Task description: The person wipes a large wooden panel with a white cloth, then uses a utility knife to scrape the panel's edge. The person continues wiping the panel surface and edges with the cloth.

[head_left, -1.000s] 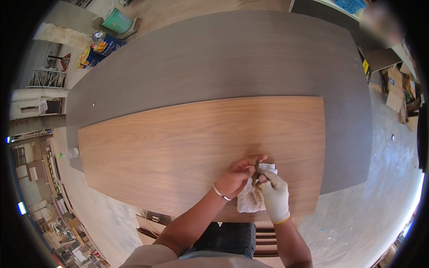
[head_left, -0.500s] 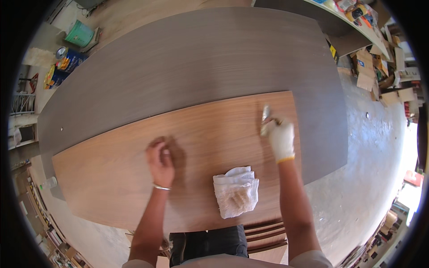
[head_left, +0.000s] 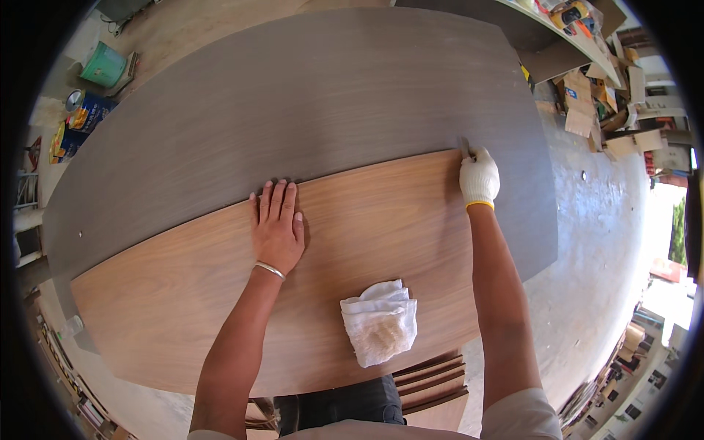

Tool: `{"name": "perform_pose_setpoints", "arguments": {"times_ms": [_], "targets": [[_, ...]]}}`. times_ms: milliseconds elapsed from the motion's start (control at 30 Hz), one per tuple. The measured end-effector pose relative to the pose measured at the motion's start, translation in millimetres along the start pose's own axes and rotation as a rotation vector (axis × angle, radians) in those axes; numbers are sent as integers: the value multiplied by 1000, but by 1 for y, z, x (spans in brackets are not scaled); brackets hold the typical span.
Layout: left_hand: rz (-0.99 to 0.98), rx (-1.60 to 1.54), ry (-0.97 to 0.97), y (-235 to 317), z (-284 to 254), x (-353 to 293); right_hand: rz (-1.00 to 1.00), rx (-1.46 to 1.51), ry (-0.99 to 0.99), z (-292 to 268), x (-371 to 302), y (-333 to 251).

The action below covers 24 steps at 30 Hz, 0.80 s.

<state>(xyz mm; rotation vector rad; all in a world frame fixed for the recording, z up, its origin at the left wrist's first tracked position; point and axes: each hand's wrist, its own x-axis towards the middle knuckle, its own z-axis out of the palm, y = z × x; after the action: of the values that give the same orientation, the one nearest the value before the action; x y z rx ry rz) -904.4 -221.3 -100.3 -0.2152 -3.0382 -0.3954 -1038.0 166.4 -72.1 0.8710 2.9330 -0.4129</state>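
Observation:
A brown wood-grain panel [head_left: 183,293] with a curved near edge lies on a larger grey-brown board [head_left: 352,81]. My left hand [head_left: 276,231], bare with a bracelet at the wrist, rests flat on the panel, fingers spread to its far edge. At the panel's far right corner is my right hand [head_left: 479,178] in a white knit glove with a yellow cuff. It is closed round a slim flat tool [head_left: 463,146], whose narrow grey end points away from me; its exact kind is unclear. A folded white cloth [head_left: 380,323] with brownish stains lies on the panel between my forearms.
Blue tins [head_left: 89,110] and a green bucket [head_left: 104,64] stand beyond the board at the far left. Open cardboard boxes [head_left: 577,103] are heaped at the far right, beside a shelf loaded with small items. Stacked brown slats [head_left: 433,381] stand near my legs.
My left hand has moved away from me and flattened onto the panel by its far edge. My right hand has carried the tool from over the panel to its far right corner.

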Motion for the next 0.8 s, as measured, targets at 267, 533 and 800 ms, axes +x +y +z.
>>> {"name": "perform_pose_setpoints", "arguments": {"times_ms": [267, 533, 800], "targets": [[-1, -8, 34, 2, -1, 1, -247, 14, 55, 11, -3, -3], [7, -9, 38, 5, -2, 1, -424, 63, -31, 29, -51, -46], [23, -19, 58, 1, -1, 0, -609, 146, -90, 58, -117, -98]]}}
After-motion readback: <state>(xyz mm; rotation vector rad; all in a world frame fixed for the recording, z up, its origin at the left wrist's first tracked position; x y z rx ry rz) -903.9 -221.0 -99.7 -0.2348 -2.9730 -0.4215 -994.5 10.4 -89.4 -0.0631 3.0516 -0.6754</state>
